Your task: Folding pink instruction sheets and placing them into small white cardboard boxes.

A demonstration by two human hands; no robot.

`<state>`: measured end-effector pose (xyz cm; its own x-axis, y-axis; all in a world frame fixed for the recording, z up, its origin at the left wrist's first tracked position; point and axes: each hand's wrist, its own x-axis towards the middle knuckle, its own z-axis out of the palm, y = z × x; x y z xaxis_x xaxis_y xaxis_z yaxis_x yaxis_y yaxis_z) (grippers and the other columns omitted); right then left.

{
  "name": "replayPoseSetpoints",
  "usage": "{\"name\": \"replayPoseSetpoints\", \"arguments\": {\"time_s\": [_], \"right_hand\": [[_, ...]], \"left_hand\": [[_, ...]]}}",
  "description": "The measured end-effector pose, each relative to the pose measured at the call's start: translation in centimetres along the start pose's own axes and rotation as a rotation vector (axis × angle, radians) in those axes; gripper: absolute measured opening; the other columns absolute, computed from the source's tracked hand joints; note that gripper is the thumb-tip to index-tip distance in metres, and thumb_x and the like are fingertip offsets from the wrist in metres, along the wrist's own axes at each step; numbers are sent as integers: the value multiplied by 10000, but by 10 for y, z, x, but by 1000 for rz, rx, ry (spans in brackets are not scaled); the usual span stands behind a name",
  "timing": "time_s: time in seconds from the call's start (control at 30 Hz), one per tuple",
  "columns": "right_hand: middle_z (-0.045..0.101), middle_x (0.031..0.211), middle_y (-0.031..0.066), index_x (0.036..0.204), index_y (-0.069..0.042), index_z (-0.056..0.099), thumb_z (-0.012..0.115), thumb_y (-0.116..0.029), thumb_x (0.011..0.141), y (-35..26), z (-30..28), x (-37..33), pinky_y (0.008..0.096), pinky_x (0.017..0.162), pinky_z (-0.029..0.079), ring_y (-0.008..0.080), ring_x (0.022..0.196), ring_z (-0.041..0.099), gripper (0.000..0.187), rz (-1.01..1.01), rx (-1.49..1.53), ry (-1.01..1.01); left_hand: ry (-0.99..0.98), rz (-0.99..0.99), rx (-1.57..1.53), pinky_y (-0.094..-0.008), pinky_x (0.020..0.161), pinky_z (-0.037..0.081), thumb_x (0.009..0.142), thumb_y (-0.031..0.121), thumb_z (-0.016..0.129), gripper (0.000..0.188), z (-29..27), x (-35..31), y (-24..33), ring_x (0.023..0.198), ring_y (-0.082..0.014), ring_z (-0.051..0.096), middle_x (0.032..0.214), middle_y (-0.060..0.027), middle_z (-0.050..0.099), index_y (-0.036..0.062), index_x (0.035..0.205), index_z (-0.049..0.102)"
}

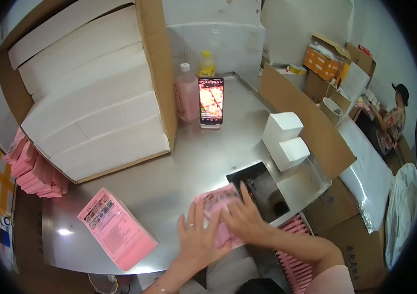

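Both my hands are on a pink printed packet (209,200) at the front of the metal table (179,171). My left hand (199,239) holds its near left side, with the fingers spread over the surface. From the right, my right hand (245,218) grips the packet, its index finger stretched up along the edge. Much of the packet is hidden under the hands. Just beyond my right hand lies a glossy black rectangular panel (267,192). Left of my hands, a thick stack of pink printed packets (118,230) lies at a slant near the table's front edge.
A large carton (157,63) of white boxes stands at left, beside pink bundles (34,169). A lit phone (211,102), a pink-liquid bottle (185,95) and a yellow-capped bottle (206,64) stand behind. White boxes (284,141) are at right; pink packets (294,259) sit below. Another person (392,120) works far right.
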<state>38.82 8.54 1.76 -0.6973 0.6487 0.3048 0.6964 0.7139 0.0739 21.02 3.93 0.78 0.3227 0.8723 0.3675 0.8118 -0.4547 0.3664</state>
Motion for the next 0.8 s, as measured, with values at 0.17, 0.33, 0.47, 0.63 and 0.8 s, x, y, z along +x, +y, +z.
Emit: {"name": "replayPoseSetpoints", "arguments": {"time_s": [0.17, 0.33, 0.47, 0.63, 0.8], "right_hand": [[628, 884, 139, 982, 17, 642, 630, -117, 732, -20, 0, 12, 481, 1062, 387, 289, 838, 625, 284, -89, 376, 233], [597, 1013, 185, 1099, 16, 591, 637, -18, 783, 83, -33, -13, 484, 818, 426, 357, 896, 569, 321, 383, -216, 462], [577, 900, 130, 1016, -14, 681, 653, -111, 848, 150, -18, -36, 483, 781, 412, 314, 926, 547, 196, 619, -284, 380], [579, 841, 131, 874, -18, 732, 648, -130, 879, 153, -22, -34, 415, 771, 430, 297, 865, 556, 140, 692, -192, 386], [583, 830, 135, 838, 12, 722, 640, -119, 880, 157, -19, -39, 436, 787, 432, 304, 854, 553, 160, 712, -83, 459]], "left_hand": [[104, -105, 122, -587, 1015, 302, 644, 510, 775, 881, 6, 7, -2, 1392, -446, 337, 1502, -272, 355, 92, 1372, 506], [69, -105, 224, -531, 862, 360, 723, 515, 722, 584, 2, 0, -1, 1100, -372, 498, 1247, -209, 541, 150, 1174, 653], [23, -155, 172, -488, 838, 334, 775, 510, 709, 503, -1, 12, 9, 986, -343, 463, 1189, -174, 516, 143, 1115, 660], [134, 62, 187, -454, 721, 350, 755, 552, 720, 557, -11, 12, 3, 925, -325, 494, 1084, -132, 574, 88, 1057, 653], [-3, 31, 133, -418, 660, 407, 797, 455, 715, 483, -9, 9, 9, 838, -298, 536, 1020, -137, 562, 59, 1063, 639]]}}
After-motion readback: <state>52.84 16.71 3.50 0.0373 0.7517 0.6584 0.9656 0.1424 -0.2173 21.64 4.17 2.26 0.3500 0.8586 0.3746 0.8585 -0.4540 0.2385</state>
